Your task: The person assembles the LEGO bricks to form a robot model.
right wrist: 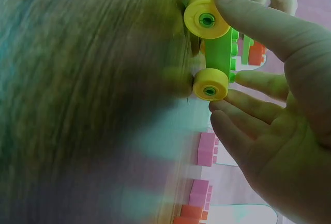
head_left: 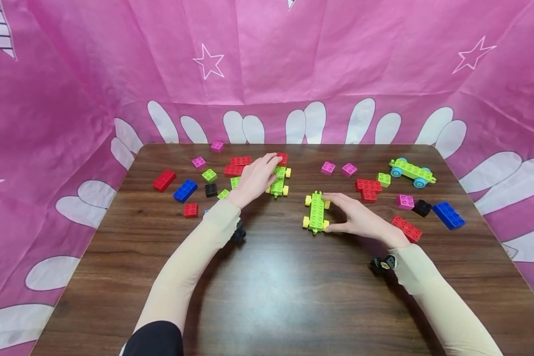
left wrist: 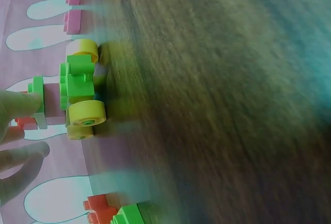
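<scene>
At the back of the table, my left hand (head_left: 259, 177) reaches over a green toy car base (head_left: 278, 182) with yellow wheels. Its fingertips are at a red brick (head_left: 283, 157), pinching it as far as I can see; a digit overlaps a green piece (left wrist: 37, 102) beside the red in the left wrist view. What lies under the palm is hidden. My right hand (head_left: 359, 218) holds another green toy car base (head_left: 317, 212) from its right side, thumb at the near yellow wheel (right wrist: 207, 19) and fingers around the far wheel (right wrist: 210, 84).
A third green car base (head_left: 411, 170) with blue wheels stands at the back right. Loose bricks lie on both sides, among them a blue one (head_left: 449, 215), a red one (head_left: 407, 228) and another blue one (head_left: 185, 191). Pink cloth (head_left: 267, 59) hangs behind the table (head_left: 267, 306).
</scene>
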Motion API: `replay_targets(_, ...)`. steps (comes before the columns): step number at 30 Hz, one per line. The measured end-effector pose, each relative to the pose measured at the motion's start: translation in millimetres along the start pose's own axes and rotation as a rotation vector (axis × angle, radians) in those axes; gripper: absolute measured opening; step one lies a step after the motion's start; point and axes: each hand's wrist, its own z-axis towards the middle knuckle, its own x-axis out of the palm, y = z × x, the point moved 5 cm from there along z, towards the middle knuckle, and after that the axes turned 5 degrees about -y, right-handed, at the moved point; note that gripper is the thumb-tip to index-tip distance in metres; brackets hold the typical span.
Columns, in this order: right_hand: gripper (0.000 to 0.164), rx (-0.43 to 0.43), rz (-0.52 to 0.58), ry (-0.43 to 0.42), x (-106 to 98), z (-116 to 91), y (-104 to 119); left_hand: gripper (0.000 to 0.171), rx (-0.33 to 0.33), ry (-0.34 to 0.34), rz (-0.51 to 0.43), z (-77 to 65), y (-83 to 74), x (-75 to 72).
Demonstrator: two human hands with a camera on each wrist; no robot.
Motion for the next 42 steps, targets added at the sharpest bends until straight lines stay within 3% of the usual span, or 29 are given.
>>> replay_targets(18, 0.083, -0.080, 0.021, 0.048, 15.9, 17.6, 26.2, 0.034, -0.083, -0.054, 0.126, 18.1, 6.5, 5.1)
replay_targets(27, 0.080, -0.063, 0.042, 0.074, 21.7, 23.4, 27.1, 0.062, -0.116, -0.041, 0.108, 9.2, 4.2, 1.3)
replay_targets(31, 0.081, -0.071, 0.046, 0.076, 22.0, 24.9, 26.6, 0.047, -0.098, -0.059, 0.081, 1.2, -2.7, -5.3)
replay_targets(36, 0.082, -0.070, 0.037, 0.082, 21.3, 28.4, 27.4, 0.026, -0.089, 0.017, -0.033, -11.1, -11.0, -11.3)
replay_targets(42, 0.081, -0.072, 0.040, 0.085, 21.0, 33.3, 30.5, 0.033, -0.033, 0.174, -0.127, -31.0, -23.9, -8.1)
